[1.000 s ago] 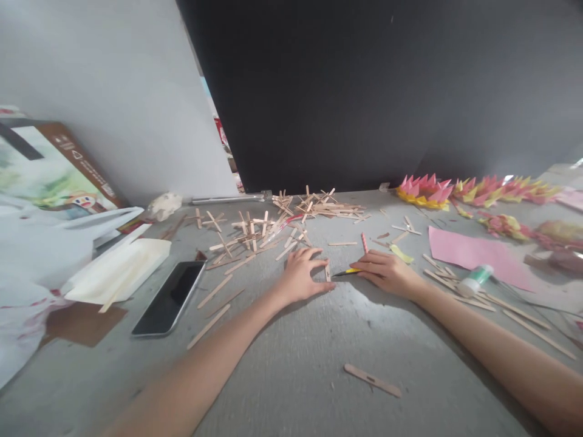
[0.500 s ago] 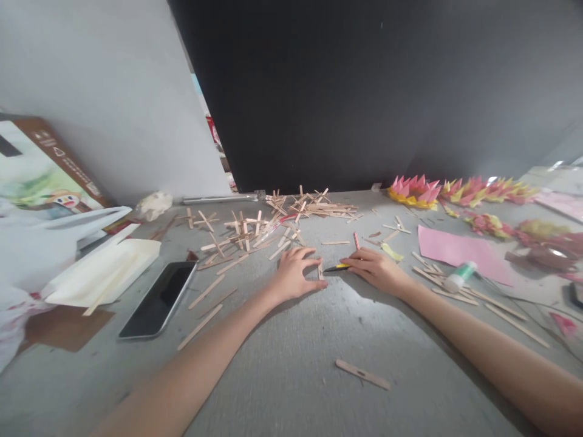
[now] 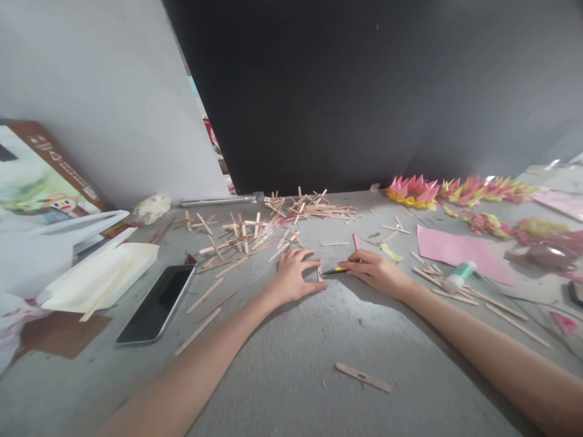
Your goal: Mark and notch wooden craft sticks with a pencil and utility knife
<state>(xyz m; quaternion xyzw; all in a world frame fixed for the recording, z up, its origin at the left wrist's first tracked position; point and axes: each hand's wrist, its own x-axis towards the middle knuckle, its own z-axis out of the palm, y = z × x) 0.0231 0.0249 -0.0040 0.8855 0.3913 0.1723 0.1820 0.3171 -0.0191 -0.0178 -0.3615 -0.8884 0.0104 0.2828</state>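
Note:
My left hand (image 3: pixel 295 274) rests on the table with thumb and fingers gripping the two ends of a short wooden craft stick (image 3: pixel 319 271). From the right, my right hand (image 3: pixel 371 267) holds a craft knife (image 3: pixel 340 269) with a yellow part and a dark blade, its tip against or very close to the stick's side. A red patterned rod end (image 3: pixel 356 241) sticks up behind the right hand; whether it belongs to the knife I cannot tell. Nearer the front lies a loose craft stick (image 3: pixel 363 377) with a small slot in its middle.
Crossed craft sticks (image 3: pixel 243 233) and a stick pile (image 3: pixel 325 208) lie at the back. To the left are a phone (image 3: pixel 157 303) and a pale tray (image 3: pixel 102 276). Pink paper (image 3: pixel 460 254), a glue stick (image 3: pixel 460 277) and pink-yellow paper flowers (image 3: pixel 413 192) lie on the right.
Both hands keep almost the same place and grip. The knife tip has shifted very slightly at the stick, and the whole view has moved a little.

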